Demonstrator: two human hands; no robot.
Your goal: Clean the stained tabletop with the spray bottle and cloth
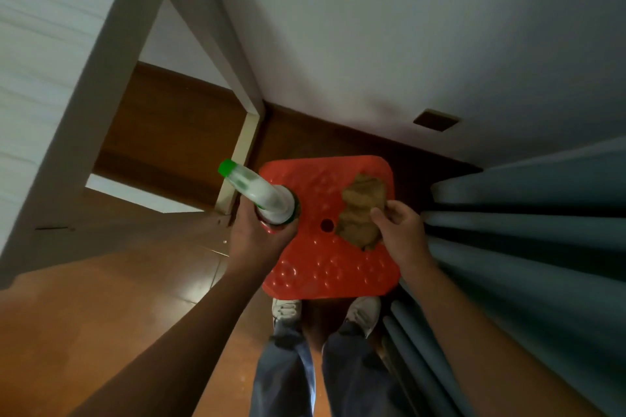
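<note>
A white bottle with a green cap (259, 191) stands at the left edge of a red plastic stool top (325, 267). My left hand (257, 237) grips the bottle's base from below. A crumpled tan cloth (360, 213) lies on the right part of the stool. My right hand (399, 230) rests on the cloth's right edge, thumb and fingers pinching it. The stool top has a small round hole in its middle and raised bumps.
A white table (40, 78) with pale legs fills the left. A white wall runs behind the stool. Grey-blue curtain folds (525, 247) hang close on the right. My shoes and jeans (325, 366) stand just before the stool on the wooden floor.
</note>
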